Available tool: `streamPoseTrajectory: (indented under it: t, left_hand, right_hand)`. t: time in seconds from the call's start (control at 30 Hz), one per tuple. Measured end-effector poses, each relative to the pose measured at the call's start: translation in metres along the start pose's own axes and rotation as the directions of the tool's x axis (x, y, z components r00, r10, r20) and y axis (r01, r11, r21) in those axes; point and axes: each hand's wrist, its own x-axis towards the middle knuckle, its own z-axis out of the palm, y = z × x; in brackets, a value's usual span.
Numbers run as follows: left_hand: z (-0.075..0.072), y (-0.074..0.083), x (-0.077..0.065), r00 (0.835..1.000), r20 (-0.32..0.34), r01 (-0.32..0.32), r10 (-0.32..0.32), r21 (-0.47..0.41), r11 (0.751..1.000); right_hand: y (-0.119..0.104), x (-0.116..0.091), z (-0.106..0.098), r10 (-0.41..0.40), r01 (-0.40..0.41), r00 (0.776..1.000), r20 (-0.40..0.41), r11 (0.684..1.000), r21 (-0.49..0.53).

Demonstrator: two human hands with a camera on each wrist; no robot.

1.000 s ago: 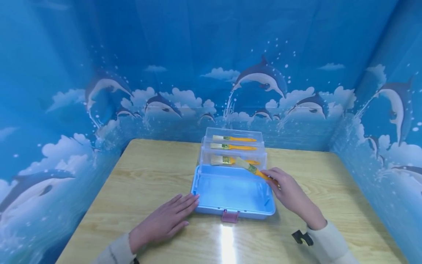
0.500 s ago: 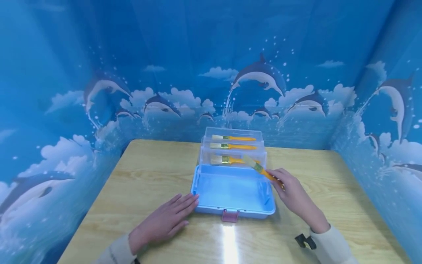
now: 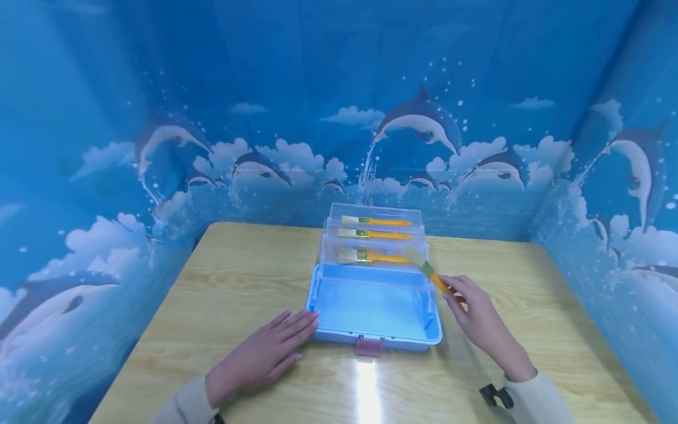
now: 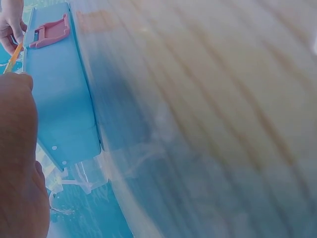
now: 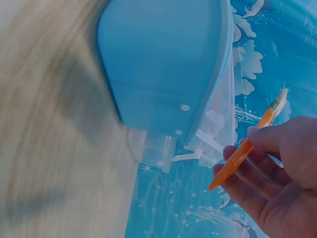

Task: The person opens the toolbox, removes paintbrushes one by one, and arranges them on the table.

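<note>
My right hand (image 3: 477, 315) pinches the orange handle of a paintbrush (image 3: 435, 279) above the right edge of a light blue toolbox (image 3: 371, 309). The brush's pale bristles point up and left, overlapping the clear tiered trays in the head view. In the right wrist view, thumb and fingers close around the paintbrush (image 5: 237, 158) beside the box's blue side. My left hand (image 3: 265, 353) lies with straight fingers, fingertips at the box's front left corner. Three more paintbrushes lie in the trays, one per tier: top (image 3: 389, 222), middle (image 3: 389, 235) and bottom (image 3: 386, 258).
A pink latch (image 3: 369, 346) hangs at the box's front. The box stands on a wood-grain table (image 3: 249, 277), its clear trays (image 3: 331, 218) fanned out toward the back. A blue dolphin-print curtain (image 3: 296, 88) surrounds the table on three sides.
My right hand has drawn the paintbrush to the right and slightly toward me, away from the bottom tray. The left hand and the box have stayed in place.
</note>
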Motion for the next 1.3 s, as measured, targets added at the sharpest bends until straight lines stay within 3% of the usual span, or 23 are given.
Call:
streamPoseTrajectory:
  t: [0.4, 1.0, 1.3]
  left_hand:
    - [0.001, 0.000, 0.002, 0.999, -0.029, -0.022, 0.022, 0.006, 1.000]
    - [0.003, 0.000, 0.003, 0.999, -0.034, -0.016, 0.016, 0.007, 1.000]
    - [-0.001, 0.003, 0.002, 1.000, -0.006, 0.011, -0.011, -0.021, 1.000]
  right_hand:
    - [0.009, -0.006, 0.003, 0.068, -0.067, 0.998, -0.003, 0.997, 0.045]
    - [0.027, -0.012, 0.006, 0.053, -0.050, 0.994, -0.097, 0.998, 0.035]
    - [0.038, -0.013, 0.008, 0.037, -0.033, 0.987, -0.154, 0.999, 0.027]
